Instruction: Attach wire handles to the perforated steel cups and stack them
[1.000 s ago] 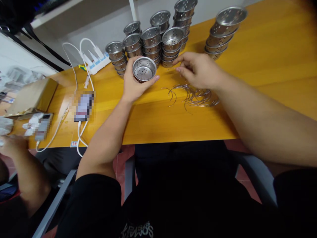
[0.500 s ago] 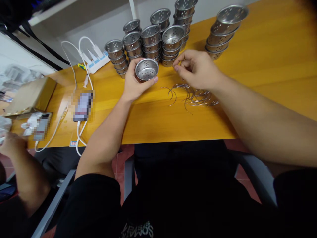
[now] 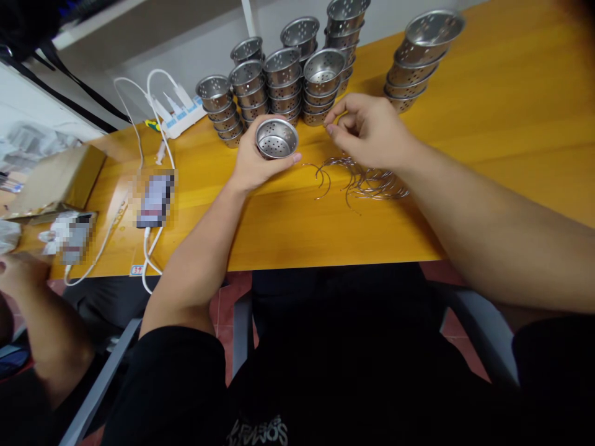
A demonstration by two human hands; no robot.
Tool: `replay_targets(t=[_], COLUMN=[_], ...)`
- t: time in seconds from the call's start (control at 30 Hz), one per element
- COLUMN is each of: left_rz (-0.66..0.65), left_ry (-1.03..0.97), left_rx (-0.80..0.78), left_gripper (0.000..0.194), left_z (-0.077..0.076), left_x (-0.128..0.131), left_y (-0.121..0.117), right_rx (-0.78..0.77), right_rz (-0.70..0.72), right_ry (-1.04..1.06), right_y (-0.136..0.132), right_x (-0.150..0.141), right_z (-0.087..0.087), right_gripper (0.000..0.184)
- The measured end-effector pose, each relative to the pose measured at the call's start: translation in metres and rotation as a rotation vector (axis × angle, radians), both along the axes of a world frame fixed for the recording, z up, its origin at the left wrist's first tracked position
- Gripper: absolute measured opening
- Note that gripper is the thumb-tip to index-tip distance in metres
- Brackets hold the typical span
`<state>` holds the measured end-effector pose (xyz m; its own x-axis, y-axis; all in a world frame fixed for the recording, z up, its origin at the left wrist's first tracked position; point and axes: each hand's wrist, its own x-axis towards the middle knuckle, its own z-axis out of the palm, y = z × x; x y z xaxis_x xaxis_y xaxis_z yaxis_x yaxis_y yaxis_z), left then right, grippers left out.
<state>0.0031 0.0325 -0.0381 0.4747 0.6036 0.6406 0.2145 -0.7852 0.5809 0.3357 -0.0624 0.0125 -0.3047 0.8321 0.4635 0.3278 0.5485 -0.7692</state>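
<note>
Perforated cup [image 3: 277,139], one, round: we find it in the left hand [image 3: 251,162], thumb and fingers clamped about its wall, mouth up, just in front of the grouped stacks [image 3: 282,74]. Right hand [image 3: 372,131]: thumb and forefinger together at the tips (whether a wire sits between them, we cannot tell), near the foot of those stacks. Room: behind the cup, the stacks crowd close; between it and the curved wires [image 3: 379,186] we note a gap of wood; a broad strip parts the wires from the front edge of the tabletop [image 3: 316,238]; wider wood spreads right of the lone stack [image 3: 409,74]. Materials: cups of shiny metal, flared rims, walls dotted with holes; wires thin, glossy, arc-shaped, tangled; tabletop smooth, yellow-brown, grained.
</note>
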Motion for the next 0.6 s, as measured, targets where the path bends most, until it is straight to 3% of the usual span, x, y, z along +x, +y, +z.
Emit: replay_targets(t=[0.13, 0.3, 0.47, 0.6], left_rz=[0.039, 0.055, 0.033, 0.045], left_ry=[0.018, 0.001, -0.07, -0.073], left_rx=[-0.016, 0.003, 0.032, 0.019], left_gripper=[0.12, 0.122, 0.116, 0.115], left_z=[0.001, -0.01, -0.024, -0.024], left_x=[0.001, 0.0, -0.001, 0.001], left_y=[-0.003, 0.008, 0.025, 0.026], right_rx=[-0.016, -0.045, 0.031, 0.036], right_rz=[0.018, -0.042, 0.022, 0.026], right_ry=[-0.013, -0.038, -0.062, -0.053], right_y=[0.002, -0.003, 0.002, 0.004], right_x=[0.0, 0.0, 0.001, 0.001], right_z=[-0.002, -0.001, -0.005, -0.005], right_gripper=[0.048, 0.04, 0.047, 0.051])
